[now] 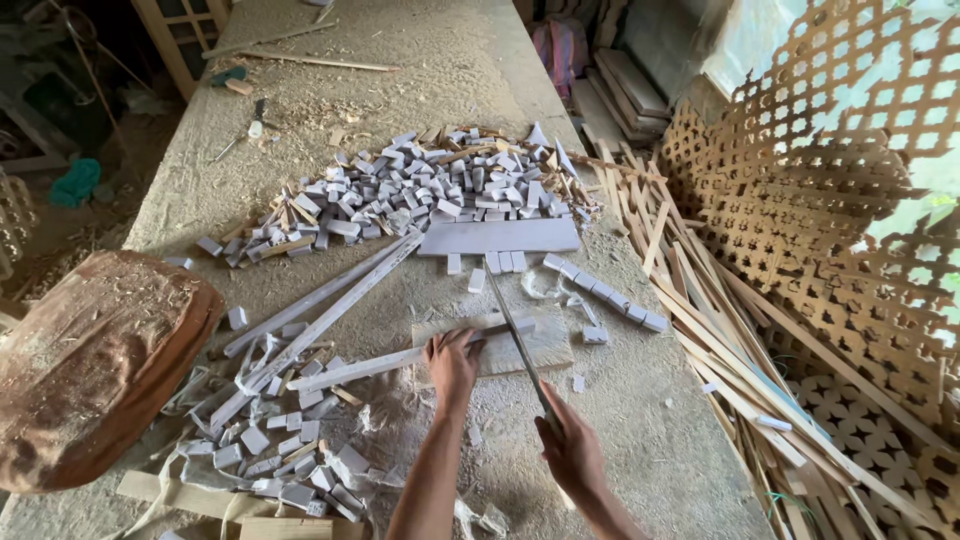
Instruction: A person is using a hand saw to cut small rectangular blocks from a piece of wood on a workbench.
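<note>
The left hand point(452, 362) presses down, fingers curled, on a long pale wooden strip point(385, 364) that lies across a flat board point(540, 345) on the dusty workbench point(450, 80). The right hand point(570, 445) is closed around the handle end of a long thin blade point(515, 340) — probably a saw, though its edge is too fine to read here — which crosses the strip just beside the left fingertips.

That closeness is the main risk: the blade sits right next to the holding fingers, so a slip or a jump out of the cut could catch them. The strip is long and thin and held at one point only, so it could twist or lift under the stroke and spoil the cut. Loose sawdust on the board could also let it slide.

Short cut blocks are heaped in a pile point(420, 195) further up the bench, with more scattered at the near left among longer sticks point(320, 300). A white plank point(500, 236) lies below the pile — a row of small blocks point(600, 290) runs off to its right
</note>
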